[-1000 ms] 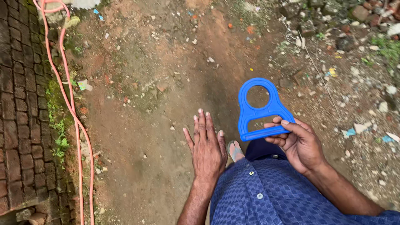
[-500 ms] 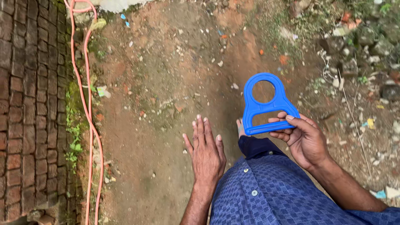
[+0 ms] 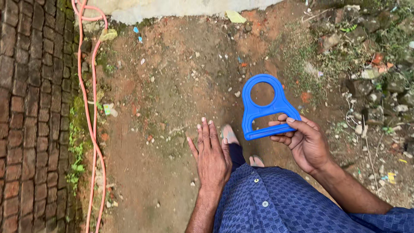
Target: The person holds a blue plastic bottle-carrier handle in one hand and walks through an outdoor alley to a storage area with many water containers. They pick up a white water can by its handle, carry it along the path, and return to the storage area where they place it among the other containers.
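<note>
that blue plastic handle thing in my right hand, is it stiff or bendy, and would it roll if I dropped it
The blue handle looks like stiff moulded plastic: it keeps its shape though the right hand grips only its lower bar. It seems light, held by the fingers alone. Flat, with one ring opening, it would probably land flat rather than roll.

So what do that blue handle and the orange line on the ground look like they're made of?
Blue handle: looks like moulded plastic, with one even colour, a smooth matte surface and rounded edges; the right hand holds it. Orange line: probably a rubber or plastic hose or cord, since it lies in soft curves along the brick paving, though I can't tell which.
</note>
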